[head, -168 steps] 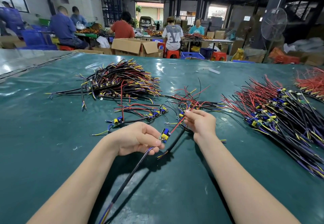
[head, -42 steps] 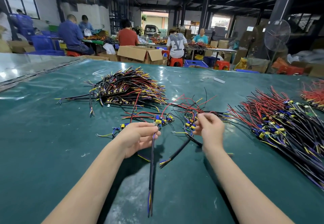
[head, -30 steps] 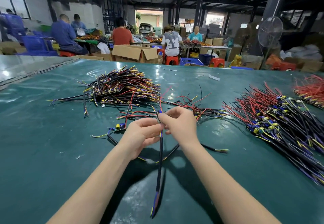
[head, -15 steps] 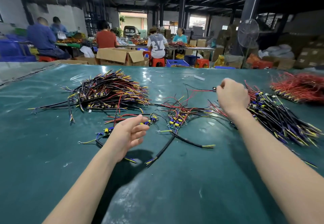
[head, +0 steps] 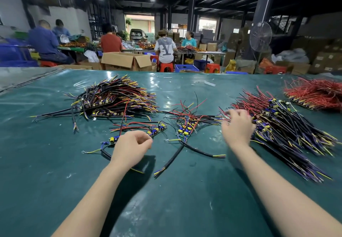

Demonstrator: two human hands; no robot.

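My left hand [head: 131, 147] hovers over the green table cover [head: 55, 162] with loosely curled fingers and holds nothing; it hides part of a wired board strip [head: 156, 128]. My right hand [head: 238, 126] is blurred and reaches into the left edge of the right-hand pile of wired boards [head: 288, 123]; whether its fingers grip a wire I cannot tell. Between the hands lies a small cluster of boards with red, black and yellow wires [head: 187, 125]. A black cable [head: 174, 158] runs from it toward me.
A large heap of black, red and yellow wired boards [head: 114, 97] lies at the back left. A red wire pile [head: 318, 94] sits far right. Beyond the table edge are cardboard boxes [head: 125, 61], stools, a standing fan [head: 260, 34] and several seated people.
The wired piece both hands held a second ago is gone from them. My right hand swung right to the right-hand pile and now sits lower in it. My left hand's fingers curled loosely.
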